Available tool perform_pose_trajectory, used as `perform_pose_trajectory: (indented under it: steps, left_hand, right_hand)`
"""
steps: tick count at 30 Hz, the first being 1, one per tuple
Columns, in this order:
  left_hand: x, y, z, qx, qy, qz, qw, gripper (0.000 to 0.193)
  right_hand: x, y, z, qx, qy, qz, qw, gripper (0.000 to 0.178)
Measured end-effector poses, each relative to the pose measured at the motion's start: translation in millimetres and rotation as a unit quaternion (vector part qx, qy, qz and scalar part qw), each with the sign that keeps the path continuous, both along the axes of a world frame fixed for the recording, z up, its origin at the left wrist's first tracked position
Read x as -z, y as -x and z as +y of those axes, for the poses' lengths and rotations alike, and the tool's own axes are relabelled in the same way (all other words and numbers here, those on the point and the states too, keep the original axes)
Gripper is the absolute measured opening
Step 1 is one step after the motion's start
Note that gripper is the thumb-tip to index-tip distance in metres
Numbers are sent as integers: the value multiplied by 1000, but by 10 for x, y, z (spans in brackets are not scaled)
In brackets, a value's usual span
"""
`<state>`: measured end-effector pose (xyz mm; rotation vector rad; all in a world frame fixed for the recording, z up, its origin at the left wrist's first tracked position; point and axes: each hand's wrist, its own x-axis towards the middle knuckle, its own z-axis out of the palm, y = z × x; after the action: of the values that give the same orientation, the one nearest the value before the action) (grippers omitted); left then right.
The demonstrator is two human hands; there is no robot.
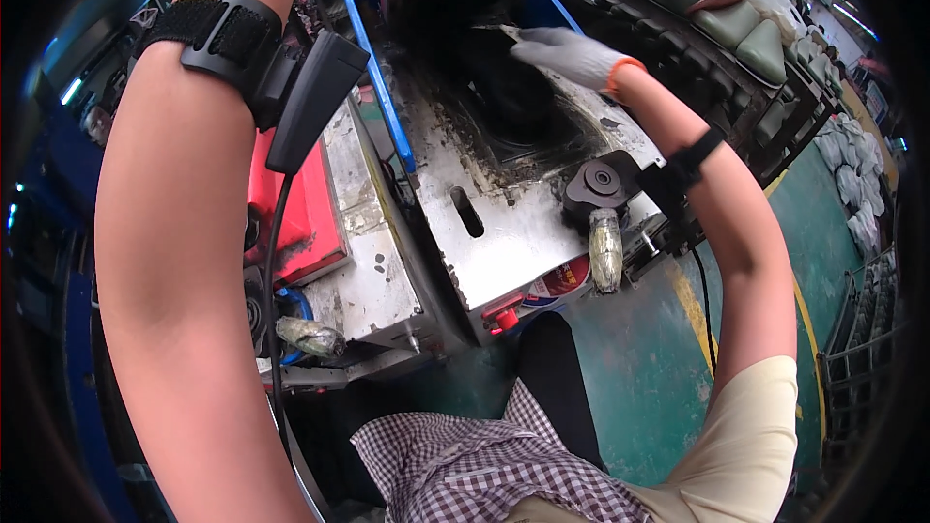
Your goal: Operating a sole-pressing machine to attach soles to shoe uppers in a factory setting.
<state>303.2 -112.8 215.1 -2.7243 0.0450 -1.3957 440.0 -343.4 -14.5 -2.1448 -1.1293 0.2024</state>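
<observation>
My right hand, in a pale grey knitted glove with an orange cuff, reaches over the black mould-like recess of the machine. Its fingers are drawn together at the recess's far edge, by a thin pale strip. They are slightly blurred, and what they grip cannot be made out. My left forearm runs up past the top edge, so my left hand is out of view. A black strap with a box-shaped device sits on that arm; a smaller black strap circles my right forearm.
The recess lies in a worn metal plate with a slot. A wrapped handle juts from its front right, a second wrapped handle at left near a red block. Grey-green shoe-shaped pieces are heaped on the rack at right.
</observation>
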Motion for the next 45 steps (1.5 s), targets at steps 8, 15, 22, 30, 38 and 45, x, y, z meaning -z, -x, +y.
perform_pose_trajectory:
  steps: [8,15,22,30,38,45]
  left_hand:
    - [346,265,-436,-92,-314,225,918,27]
    - [1641,404,-764,-44,162,210,963,55]
    - [2674,862,-1201,-50,153,108,981,61]
    - [3255,914,-1225,-92,96,121,984,64]
    - [3291,821,-1326,-51,141,70,986,64]
    - [3304,939,-1291,-169,197,140,956,73]
  right_hand:
    - [234,1162,-1160,72,-192,-160,966,36]
    - [931,2330,-1295,68,-292,-195,934,31]
    - [1128,2505,-1124,108,-290,-286,907,35]
    - [1138,2371,-1288,96,-297,-350,883,35]
    - [1467,1121,-1926,281,-278,-318,862,24]
    - [244,1345,-800,143,-224,-436,860,30]
